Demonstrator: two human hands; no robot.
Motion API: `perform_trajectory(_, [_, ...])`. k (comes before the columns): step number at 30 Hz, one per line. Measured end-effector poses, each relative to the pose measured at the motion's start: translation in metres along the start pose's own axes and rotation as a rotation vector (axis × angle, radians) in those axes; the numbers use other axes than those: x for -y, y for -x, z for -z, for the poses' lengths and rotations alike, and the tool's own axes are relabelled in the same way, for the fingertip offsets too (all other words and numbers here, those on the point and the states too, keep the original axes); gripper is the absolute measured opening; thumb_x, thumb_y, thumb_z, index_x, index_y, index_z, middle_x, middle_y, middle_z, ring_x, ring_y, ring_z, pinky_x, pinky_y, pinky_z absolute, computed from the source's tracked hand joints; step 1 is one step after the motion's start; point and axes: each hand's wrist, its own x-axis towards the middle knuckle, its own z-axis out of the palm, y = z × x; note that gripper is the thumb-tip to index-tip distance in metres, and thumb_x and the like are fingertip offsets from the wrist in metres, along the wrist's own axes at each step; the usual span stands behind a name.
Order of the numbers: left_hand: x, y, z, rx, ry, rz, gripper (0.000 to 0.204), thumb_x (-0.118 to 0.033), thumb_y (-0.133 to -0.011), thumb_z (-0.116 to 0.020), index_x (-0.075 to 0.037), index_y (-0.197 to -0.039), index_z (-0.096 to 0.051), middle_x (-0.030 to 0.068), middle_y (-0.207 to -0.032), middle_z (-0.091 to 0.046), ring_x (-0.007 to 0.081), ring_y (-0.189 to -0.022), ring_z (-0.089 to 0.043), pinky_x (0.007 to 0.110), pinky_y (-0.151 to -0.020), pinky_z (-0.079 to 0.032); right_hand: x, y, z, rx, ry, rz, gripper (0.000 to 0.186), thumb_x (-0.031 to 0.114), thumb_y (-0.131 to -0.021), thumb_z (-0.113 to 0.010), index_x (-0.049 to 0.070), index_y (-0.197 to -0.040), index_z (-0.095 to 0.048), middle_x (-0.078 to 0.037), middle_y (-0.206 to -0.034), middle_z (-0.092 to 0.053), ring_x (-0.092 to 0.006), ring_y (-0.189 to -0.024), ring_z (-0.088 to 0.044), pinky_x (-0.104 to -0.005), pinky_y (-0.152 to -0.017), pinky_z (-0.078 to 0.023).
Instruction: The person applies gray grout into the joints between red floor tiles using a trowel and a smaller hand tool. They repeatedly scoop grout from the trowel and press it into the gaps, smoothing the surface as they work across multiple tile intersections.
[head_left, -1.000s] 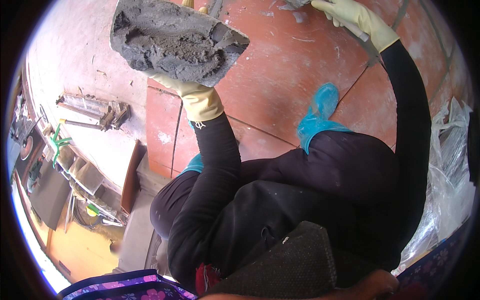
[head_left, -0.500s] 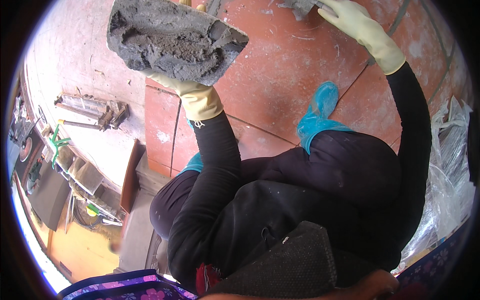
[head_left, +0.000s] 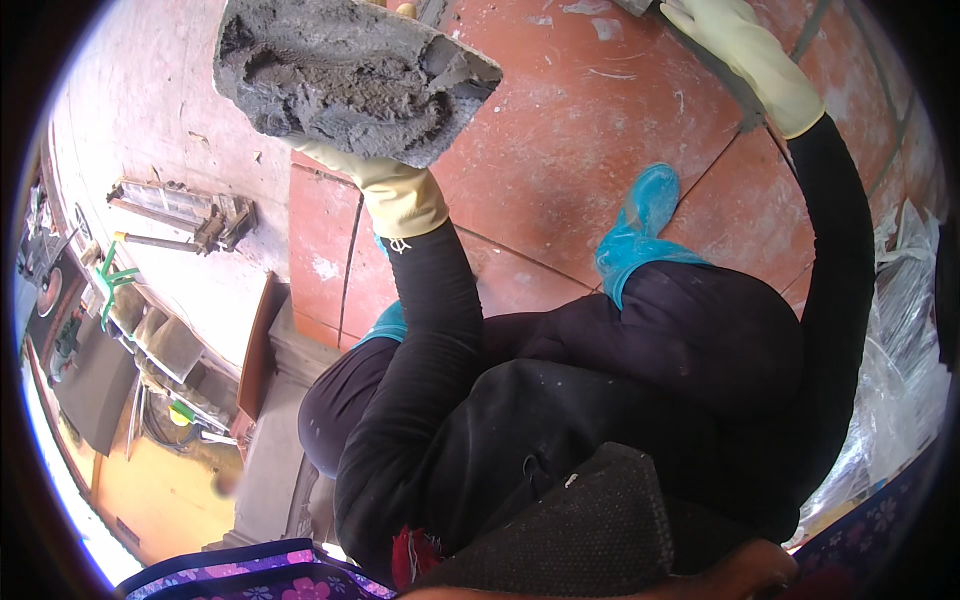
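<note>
- At eleven o'clock, the gloved left hand (head_left: pixel 392 192) grips a board (head_left: pixel 474 70) from beneath, fingertips (head_left: pixel 406 10) showing past its far edge.
- Thick grey mortar (head_left: pixel 335 85) lies across that board.
- Between one and two o'clock, the gloved right hand (head_left: pixel 745 60) appears closed on a trowel (head_left: pixel 634 5), mostly cropped off.
- Red tiles (head_left: pixel 540 140) spread below both hands; a blue boot (head_left: pixel 652 205) sits at two o'clock.
</note>
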Motion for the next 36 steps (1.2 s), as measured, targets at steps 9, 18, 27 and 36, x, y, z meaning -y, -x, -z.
perform_trajectory(9, [-0.002,-0.003,0.001,-0.015,-0.046,0.001,0.105,-0.08,-0.085,-0.05,-0.016,-0.161,-0.017,0.0267,-0.162,-0.021,0.052,-0.146,-0.024,0.068,-0.118,-0.024,-0.005,0.003,-0.011,0.015,-0.058,-0.024,0.042,0.03,-0.098,-0.056,0.015,-0.136,-0.059,-0.024,-0.094,-0.07,-0.0443,-0.086,-0.067,-0.0538,-0.079,-0.052])
perform_trajectory(18, [0.001,-0.007,0.003,-0.008,-0.039,0.006,0.105,-0.08,-0.085,-0.05,-0.016,-0.161,-0.017,0.0263,-0.162,-0.021,0.052,-0.147,-0.024,0.068,-0.119,-0.024,-0.017,0.028,-0.003,0.122,-0.095,-0.107,0.042,0.032,-0.099,-0.056,0.017,-0.138,-0.059,-0.024,-0.106,-0.068,-0.0429,-0.099,-0.065,-0.0513,-0.088,-0.05])
perform_trajectory(27, [0.002,-0.007,0.001,0.0,-0.036,0.014,0.105,-0.081,-0.085,-0.049,-0.016,-0.161,-0.017,0.0259,-0.162,-0.02,0.0521,-0.147,-0.024,0.068,-0.119,-0.023,-0.02,0.045,0.013,0.173,-0.145,-0.124,0.044,0.033,-0.099,-0.055,0.018,-0.14,-0.058,-0.024,-0.111,-0.068,-0.0413,-0.105,-0.064,-0.0488,-0.094,-0.049])
perform_trajectory(36, [0.003,-0.007,-0.001,0.007,-0.044,0.018,0.105,-0.081,-0.086,-0.048,-0.016,-0.161,-0.017,0.0255,-0.162,-0.02,0.0522,-0.147,-0.023,0.068,-0.119,-0.023,-0.059,0.063,-0.012,0.186,-0.165,-0.126,0.046,0.035,-0.101,-0.052,0.019,-0.144,-0.053,-0.022,-0.117,-0.068,-0.038,-0.106,-0.064,-0.0456,-0.095,-0.049])
